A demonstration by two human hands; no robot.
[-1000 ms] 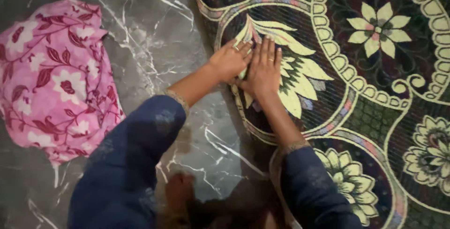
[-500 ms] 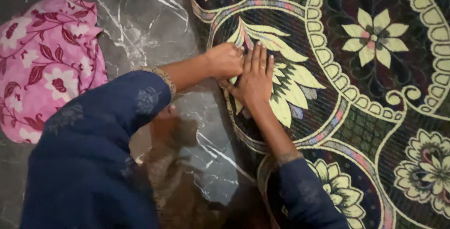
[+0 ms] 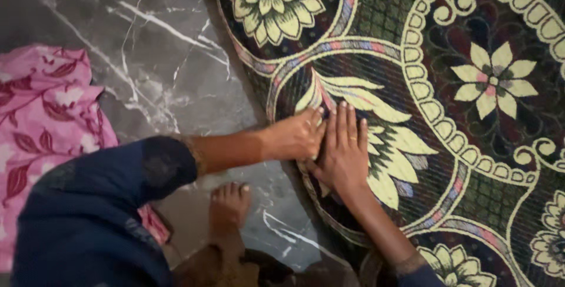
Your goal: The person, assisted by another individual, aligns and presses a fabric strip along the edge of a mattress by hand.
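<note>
Pressing hands (image 3: 321, 146) unmoved on rug (image 3: 471, 146)

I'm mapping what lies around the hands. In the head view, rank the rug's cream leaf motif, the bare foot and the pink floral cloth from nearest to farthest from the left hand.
From the left hand:
1. Cream leaf motif: on the rug, the fingertips touch it.
2. Bare foot: just below, on the marble floor.
3. Pink floral cloth: far left on the floor.

A dark rug (image 3: 447, 116) with cream flowers and leaf patterns lies flat, its curved edge resting on the grey marble floor (image 3: 159, 57).
</note>
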